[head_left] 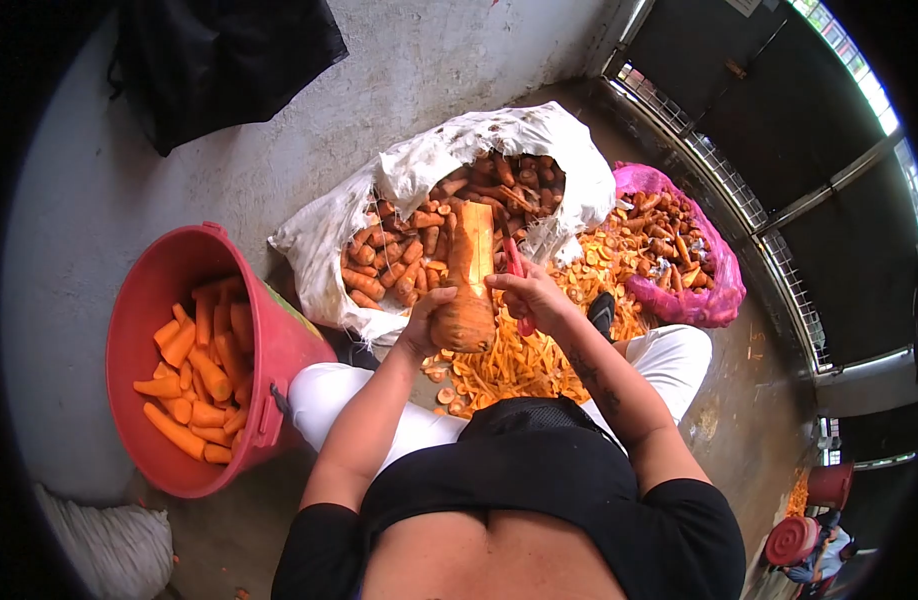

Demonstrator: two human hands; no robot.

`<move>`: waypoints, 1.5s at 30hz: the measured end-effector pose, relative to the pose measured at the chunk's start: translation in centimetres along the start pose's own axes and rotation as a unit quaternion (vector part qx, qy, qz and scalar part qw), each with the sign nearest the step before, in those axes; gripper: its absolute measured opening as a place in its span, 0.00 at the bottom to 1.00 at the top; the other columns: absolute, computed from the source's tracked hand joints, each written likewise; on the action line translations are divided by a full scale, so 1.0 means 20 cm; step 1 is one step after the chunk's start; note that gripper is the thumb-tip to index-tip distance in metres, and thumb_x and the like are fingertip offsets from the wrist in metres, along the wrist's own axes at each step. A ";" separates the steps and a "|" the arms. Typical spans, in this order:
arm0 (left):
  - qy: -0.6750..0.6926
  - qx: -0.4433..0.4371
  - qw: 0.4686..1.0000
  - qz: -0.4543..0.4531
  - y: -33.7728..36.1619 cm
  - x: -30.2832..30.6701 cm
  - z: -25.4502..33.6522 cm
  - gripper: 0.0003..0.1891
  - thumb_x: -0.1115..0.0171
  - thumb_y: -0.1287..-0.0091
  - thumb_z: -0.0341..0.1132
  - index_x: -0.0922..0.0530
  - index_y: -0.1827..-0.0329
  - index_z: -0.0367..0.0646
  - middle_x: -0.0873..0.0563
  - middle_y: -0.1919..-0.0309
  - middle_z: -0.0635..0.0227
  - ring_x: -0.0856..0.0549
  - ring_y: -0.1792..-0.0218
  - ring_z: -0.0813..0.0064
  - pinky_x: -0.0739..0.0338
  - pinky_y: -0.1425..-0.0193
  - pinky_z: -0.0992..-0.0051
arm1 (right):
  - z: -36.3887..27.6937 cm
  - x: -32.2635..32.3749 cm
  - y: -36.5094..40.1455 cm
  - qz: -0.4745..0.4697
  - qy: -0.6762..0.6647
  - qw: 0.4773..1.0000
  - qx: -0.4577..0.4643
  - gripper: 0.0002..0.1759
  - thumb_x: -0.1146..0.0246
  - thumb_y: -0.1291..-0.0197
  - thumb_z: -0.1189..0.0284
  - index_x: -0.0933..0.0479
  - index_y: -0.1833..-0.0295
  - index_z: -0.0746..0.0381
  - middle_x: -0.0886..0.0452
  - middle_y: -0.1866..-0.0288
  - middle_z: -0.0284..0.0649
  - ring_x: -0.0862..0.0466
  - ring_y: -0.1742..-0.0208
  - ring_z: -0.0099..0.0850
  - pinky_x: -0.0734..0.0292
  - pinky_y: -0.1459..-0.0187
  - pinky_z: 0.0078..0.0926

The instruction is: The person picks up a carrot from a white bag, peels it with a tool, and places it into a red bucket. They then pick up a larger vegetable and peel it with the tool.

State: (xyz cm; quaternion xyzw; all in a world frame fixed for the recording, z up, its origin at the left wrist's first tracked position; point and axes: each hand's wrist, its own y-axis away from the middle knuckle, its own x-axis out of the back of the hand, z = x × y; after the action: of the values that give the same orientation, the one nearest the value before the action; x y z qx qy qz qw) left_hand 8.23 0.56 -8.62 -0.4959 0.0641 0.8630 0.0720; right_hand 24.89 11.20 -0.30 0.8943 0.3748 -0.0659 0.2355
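Observation:
A large, long orange vegetable [466, 290] is held upright in front of me, its upper part partly peeled to bright orange and its rounded lower end still brown-skinned. My left hand [425, 320] grips it low on its left side. In my right hand [531, 297] is a red-handled tool [513, 258], held close against the vegetable's right side. Orange peelings [514, 372] lie on the floor below both hands. Behind the vegetable, a white sack [324, 240] lies open with many unpeeled carrots [404, 262] inside.
At the left stands a red bucket [129, 300] with peeled carrots [211, 375]. A pink bag [714, 305] of carrot pieces sits at the right. A black bag [224, 60] hangs on the wall, a grey sack [109, 545] lies lower left, and another person [829, 555] is far right near red containers.

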 end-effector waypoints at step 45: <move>0.031 0.006 0.997 -0.067 -0.01 -0.04 0.04 0.38 0.41 0.33 0.59 0.33 0.33 0.34 0.17 0.50 0.48 0.14 0.52 0.58 0.17 0.45 0.59 | 0.00 0.23 -0.09 0.072 0.305 0.924 0.219 0.23 0.50 0.23 0.56 0.31 0.37 0.63 0.19 0.57 0.36 0.28 0.71 0.17 0.31 0.68 0.15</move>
State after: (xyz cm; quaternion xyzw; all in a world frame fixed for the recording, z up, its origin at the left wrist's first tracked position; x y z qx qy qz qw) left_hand 7.96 0.75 -7.62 -0.5250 0.0382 0.8402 0.1304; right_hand 26.88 15.26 -2.40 0.9250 0.3393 0.1466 -0.0880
